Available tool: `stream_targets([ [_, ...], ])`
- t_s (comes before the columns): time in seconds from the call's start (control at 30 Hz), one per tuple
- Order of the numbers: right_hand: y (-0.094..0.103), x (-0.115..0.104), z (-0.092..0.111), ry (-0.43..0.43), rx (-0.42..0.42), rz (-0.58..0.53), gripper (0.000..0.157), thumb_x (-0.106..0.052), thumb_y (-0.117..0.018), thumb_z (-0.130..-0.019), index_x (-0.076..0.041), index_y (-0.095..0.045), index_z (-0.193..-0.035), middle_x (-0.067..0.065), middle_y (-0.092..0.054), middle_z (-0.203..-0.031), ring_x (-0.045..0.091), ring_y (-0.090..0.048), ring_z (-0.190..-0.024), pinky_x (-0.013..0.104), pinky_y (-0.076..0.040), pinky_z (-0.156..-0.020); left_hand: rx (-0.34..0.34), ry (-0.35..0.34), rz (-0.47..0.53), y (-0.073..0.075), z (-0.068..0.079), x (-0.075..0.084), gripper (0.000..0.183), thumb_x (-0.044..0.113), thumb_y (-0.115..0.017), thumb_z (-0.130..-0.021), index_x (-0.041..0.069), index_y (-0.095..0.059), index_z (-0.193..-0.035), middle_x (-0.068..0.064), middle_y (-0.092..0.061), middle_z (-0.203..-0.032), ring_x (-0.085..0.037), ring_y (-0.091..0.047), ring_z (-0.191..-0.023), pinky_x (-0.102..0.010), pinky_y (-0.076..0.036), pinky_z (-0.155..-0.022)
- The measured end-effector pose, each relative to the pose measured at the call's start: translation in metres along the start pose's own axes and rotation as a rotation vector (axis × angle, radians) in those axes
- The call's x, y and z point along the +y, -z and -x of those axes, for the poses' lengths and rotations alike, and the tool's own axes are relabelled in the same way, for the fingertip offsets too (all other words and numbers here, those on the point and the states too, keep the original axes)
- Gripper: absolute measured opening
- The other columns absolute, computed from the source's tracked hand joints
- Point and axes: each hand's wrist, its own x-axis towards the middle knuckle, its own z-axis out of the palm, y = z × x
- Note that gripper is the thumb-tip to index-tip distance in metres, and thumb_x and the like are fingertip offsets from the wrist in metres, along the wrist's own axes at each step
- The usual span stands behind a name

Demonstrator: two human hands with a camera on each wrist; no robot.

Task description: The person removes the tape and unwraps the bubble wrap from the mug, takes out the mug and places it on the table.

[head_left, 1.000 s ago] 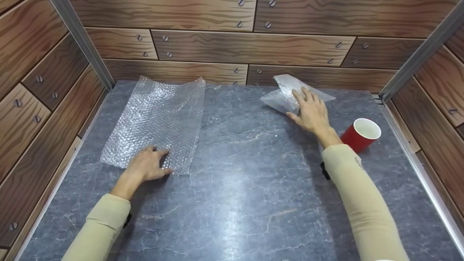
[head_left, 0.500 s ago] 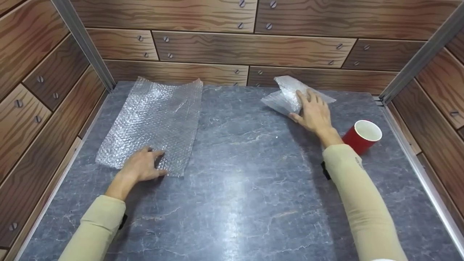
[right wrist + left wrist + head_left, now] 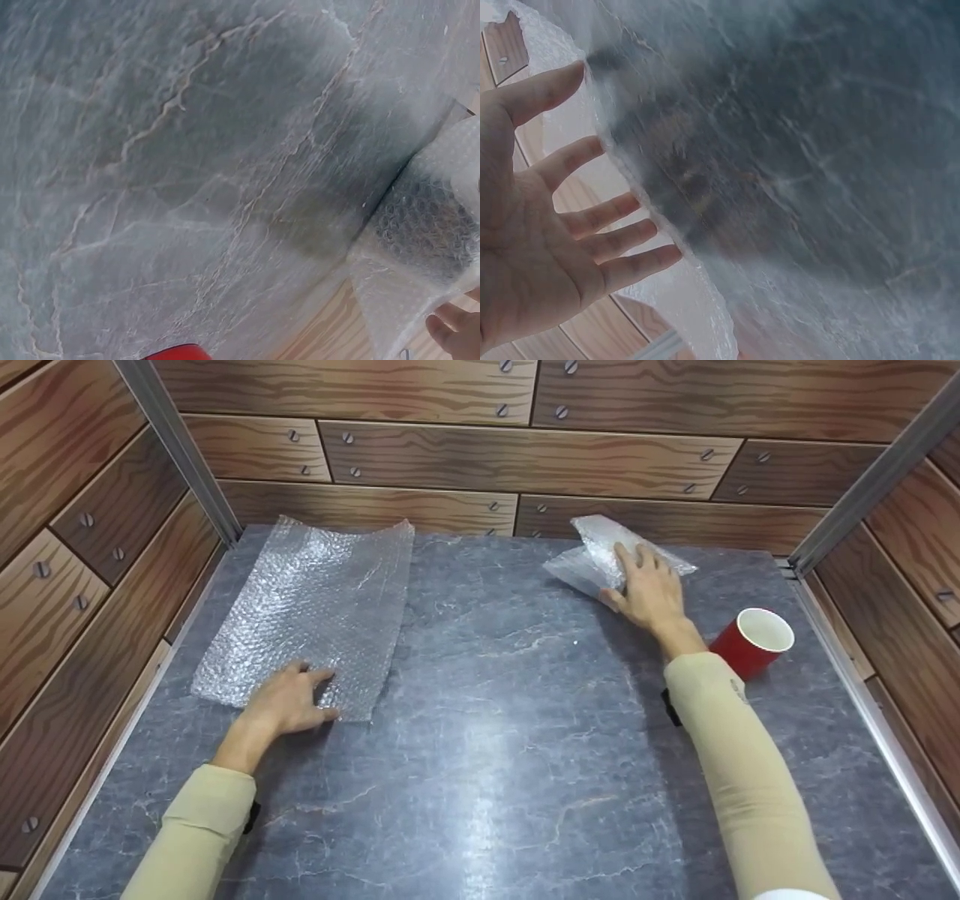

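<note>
A clear bubble wrap sheet (image 3: 330, 592) lies on the left side of the table, its far edge curling up. On its near edge rests my left hand (image 3: 285, 701), fingers spread; the left wrist view shows the fingertips (image 3: 652, 262) along that edge. At the back right, my right hand (image 3: 651, 592) rests on a smaller, folded piece of bubble wrap (image 3: 600, 540), the fingers extended over it. Only part of that hand shows in the right wrist view, below the bubble wrap (image 3: 427, 225). A red cup (image 3: 739, 652) with a white inside stands beside my right forearm.
A grey marbled tabletop (image 3: 480, 720) lies between the hands. Wood-patterned walls (image 3: 450, 457) close off the back and both sides, with metal posts (image 3: 862, 472) at the back corners. A metal strip (image 3: 885, 742) runs along the right table edge.
My left hand and the large bubble wrap sheet have slid a little to the left. The right hand has shifted slightly to the right; the folded piece has hardly moved.
</note>
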Motion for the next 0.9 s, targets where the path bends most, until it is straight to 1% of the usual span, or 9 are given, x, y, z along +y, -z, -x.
stream_targets([
  [0.1,-0.001,-0.001,-0.001,0.019,0.033,0.045,0.075,-0.038,-0.066,-0.1,-0.013,-0.032,-0.162,0.036,-0.039,-0.158,0.062,-0.046,-0.139,0.073,-0.04,-0.115,0.008,0.005,0.018,0.0,0.001,-0.003,0.082,0.046,-0.078,-0.089,0.012,-0.048,-0.158,-0.041,-0.033,-0.161,-0.068,-0.04,-0.142,-0.079,-0.037,-0.113],
  [0.2,-0.002,-0.002,-0.002,0.03,0.049,0.074,0.07,-0.034,-0.065,-0.101,-0.013,-0.034,-0.16,0.036,-0.043,-0.154,0.062,-0.05,-0.134,0.071,-0.043,-0.113,0.01,0.011,0.027,0.0,0.002,-0.006,0.083,0.047,-0.078,-0.089,0.011,-0.048,-0.157,-0.042,-0.033,-0.161,-0.067,-0.039,-0.143,-0.079,-0.037,-0.114],
  [0.33,-0.002,-0.002,-0.002,0.025,0.054,0.078,0.068,-0.031,-0.066,-0.1,-0.012,-0.037,-0.159,0.035,-0.044,-0.152,0.062,-0.051,-0.132,0.07,-0.043,-0.113,0.013,0.009,0.026,0.0,0.003,-0.009,0.083,0.047,-0.078,-0.089,0.011,-0.048,-0.157,-0.042,-0.034,-0.16,-0.067,-0.039,-0.142,-0.079,-0.037,-0.113],
  [0.53,-0.004,-0.003,-0.001,0.023,0.055,0.054,0.066,-0.03,-0.065,-0.101,-0.011,-0.039,-0.158,0.034,-0.045,-0.152,0.061,-0.052,-0.13,0.07,-0.043,-0.113,0.013,0.007,0.021,0.002,0.004,-0.011,0.083,0.047,-0.078,-0.089,0.009,-0.049,-0.157,-0.043,-0.036,-0.158,-0.067,-0.041,-0.14,-0.079,-0.039,-0.112],
  [0.77,-0.002,-0.002,0.001,0.02,0.038,0.044,0.066,-0.03,-0.065,-0.101,-0.012,-0.039,-0.158,0.033,-0.043,-0.153,0.061,-0.05,-0.132,0.069,-0.04,-0.116,-0.001,0.012,0.022,0.003,0.003,-0.014,0.083,0.046,-0.077,-0.089,0.01,-0.047,-0.158,-0.042,-0.033,-0.16,-0.068,-0.039,-0.142,-0.081,-0.036,-0.113],
  [0.9,0.0,-0.002,0.001,0.031,0.022,0.058,0.066,-0.029,-0.065,-0.101,-0.011,-0.038,-0.158,0.033,-0.043,-0.153,0.061,-0.051,-0.131,0.069,-0.041,-0.117,-0.007,0.018,0.023,0.005,0.003,-0.015,0.084,0.047,-0.077,-0.089,0.01,-0.047,-0.158,-0.042,-0.031,-0.161,-0.068,-0.037,-0.143,-0.082,-0.034,-0.113],
])
